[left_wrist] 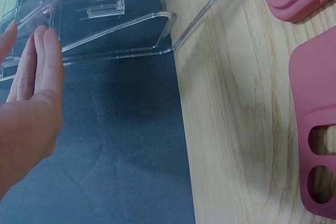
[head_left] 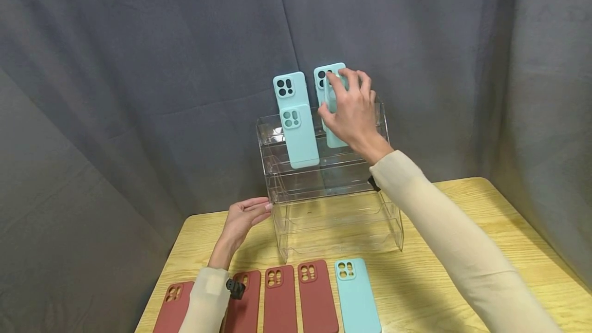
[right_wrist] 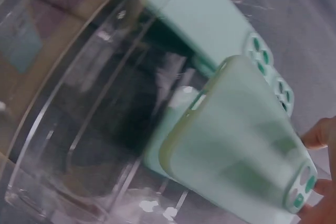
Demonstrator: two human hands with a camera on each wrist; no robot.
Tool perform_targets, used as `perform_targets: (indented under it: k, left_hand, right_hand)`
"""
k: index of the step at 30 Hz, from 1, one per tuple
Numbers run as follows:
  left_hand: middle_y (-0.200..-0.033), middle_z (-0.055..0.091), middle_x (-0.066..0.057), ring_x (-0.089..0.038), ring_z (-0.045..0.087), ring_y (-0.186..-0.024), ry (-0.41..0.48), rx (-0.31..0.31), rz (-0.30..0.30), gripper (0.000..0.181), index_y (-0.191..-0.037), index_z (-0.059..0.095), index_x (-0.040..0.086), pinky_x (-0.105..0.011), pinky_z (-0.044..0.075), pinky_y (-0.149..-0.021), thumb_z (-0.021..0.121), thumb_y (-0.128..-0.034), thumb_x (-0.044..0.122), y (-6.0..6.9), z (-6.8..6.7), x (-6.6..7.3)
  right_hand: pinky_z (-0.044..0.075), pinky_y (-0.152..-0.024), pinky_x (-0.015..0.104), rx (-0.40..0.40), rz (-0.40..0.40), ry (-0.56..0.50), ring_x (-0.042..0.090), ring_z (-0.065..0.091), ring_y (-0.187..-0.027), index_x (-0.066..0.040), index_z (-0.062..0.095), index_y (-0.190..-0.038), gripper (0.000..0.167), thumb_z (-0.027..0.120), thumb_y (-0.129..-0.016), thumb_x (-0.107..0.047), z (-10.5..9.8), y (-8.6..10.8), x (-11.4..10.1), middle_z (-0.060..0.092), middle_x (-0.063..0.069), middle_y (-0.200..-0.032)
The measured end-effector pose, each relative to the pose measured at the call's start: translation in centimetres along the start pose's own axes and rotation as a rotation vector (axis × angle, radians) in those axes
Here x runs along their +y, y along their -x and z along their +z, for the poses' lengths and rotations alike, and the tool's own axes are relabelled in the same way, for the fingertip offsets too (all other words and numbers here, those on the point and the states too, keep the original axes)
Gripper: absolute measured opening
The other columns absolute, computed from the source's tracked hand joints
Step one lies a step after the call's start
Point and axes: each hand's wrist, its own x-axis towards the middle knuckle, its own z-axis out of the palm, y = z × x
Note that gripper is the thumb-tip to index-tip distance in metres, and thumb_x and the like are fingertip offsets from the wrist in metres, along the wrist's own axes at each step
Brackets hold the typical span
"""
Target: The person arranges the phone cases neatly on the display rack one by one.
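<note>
Maroon phone cases (head_left: 280, 302) lie nearest; the right hand (head_left: 353, 109) grips a mint phone case (right_wrist: 236, 140), likely mid-placement, needing seating on the acrylic rack (head_left: 324, 198); left hand (head_left: 242, 217) straight-fingered.

From the right wrist, we see the right hand (right_wrist: 326, 182) at the right edge, its fingers (right_wrist: 317, 134) gripping a tilted mint-green phone case (right_wrist: 236, 145) near its camera-hole end. Behind this case, we notice similar cases (right_wrist: 207, 19) leaning in the transparent plastic rack (right_wrist: 60, 98), before a grey backdrop (right_wrist: 299, 19).
</note>
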Motion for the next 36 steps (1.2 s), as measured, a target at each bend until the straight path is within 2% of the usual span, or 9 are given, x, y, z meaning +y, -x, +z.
perform_targets:
  k: [4, 10, 13, 22, 29, 36]
  left_hand:
    - [-0.118, 0.078, -0.012, -0.021, 0.078, -0.109, -0.004, 0.005, 0.004, 0.040, -0.132, 0.067, -0.005, -0.034, 0.063, -0.100, 0.077, -0.0958, 0.008, 0.0, -0.1, 0.1]
    - [-0.117, 0.078, -0.010, -0.023, 0.078, -0.111, -0.012, -0.003, 0.011, 0.043, -0.135, 0.065, -0.007, -0.034, 0.063, -0.100, 0.077, -0.0959, 0.008, 0.0, -0.2, 0.0]
    - [-0.118, 0.078, -0.011, -0.023, 0.078, -0.110, -0.006, -0.005, 0.011, 0.045, -0.135, 0.065, -0.008, -0.033, 0.063, -0.099, 0.077, -0.0955, 0.008, -0.1, -0.2, -0.1]
    - [-0.118, 0.077, -0.013, -0.021, 0.078, -0.108, 0.008, -0.015, 0.012, 0.042, -0.134, 0.065, -0.007, -0.036, 0.063, -0.101, 0.077, -0.0954, 0.007, 0.1, 0.2, 0.1]
    - [-0.119, 0.078, -0.012, -0.020, 0.078, -0.108, -0.005, -0.020, 0.004, 0.045, -0.135, 0.065, -0.007, -0.035, 0.063, -0.101, 0.078, -0.0951, 0.010, 0.0, 0.3, 0.4]
    - [-0.119, 0.078, -0.012, -0.016, 0.079, -0.103, 0.003, -0.014, 0.001, 0.042, -0.134, 0.065, -0.008, -0.032, 0.064, -0.098, 0.076, -0.0963, 0.007, 0.0, 0.3, 0.1]
  right_hand:
    - [0.050, -0.096, 0.066, 0.021, 0.009, 0.029, 0.053, 0.043, -0.141, -0.011, 0.060, -0.145, 0.055, 0.070, -0.092, -0.023, 1.5, -0.2, 0.6, 0.055, 0.019, -0.148]
    - [0.051, -0.086, 0.063, 0.027, -0.008, 0.085, 0.055, 0.043, -0.141, -0.012, 0.059, -0.144, 0.051, 0.069, -0.095, -0.024, 3.3, 0.4, 1.4, 0.055, 0.020, -0.147]
    - [0.051, -0.086, 0.063, 0.019, -0.015, 0.101, 0.056, 0.042, -0.141, -0.011, 0.059, -0.144, 0.051, 0.069, -0.095, -0.024, 3.9, 0.9, 1.9, 0.055, 0.021, -0.147]
    - [0.051, -0.086, 0.064, -0.010, -0.039, 0.146, 0.056, 0.043, -0.141, -0.011, 0.058, -0.144, 0.055, 0.073, -0.093, -0.024, 4.6, 2.3, 2.9, 0.055, 0.021, -0.146]
    - [0.052, -0.086, 0.066, -0.052, -0.047, 0.169, 0.058, 0.042, -0.142, -0.011, 0.057, -0.146, 0.054, 0.071, -0.095, -0.024, 4.9, 3.1, 2.7, 0.054, 0.022, -0.147]
    - [0.052, -0.085, 0.066, -0.052, -0.058, 0.181, 0.058, 0.042, -0.141, -0.012, 0.057, -0.146, 0.055, 0.073, -0.094, -0.024, 5.2, 3.5, 2.6, 0.055, 0.022, -0.146]
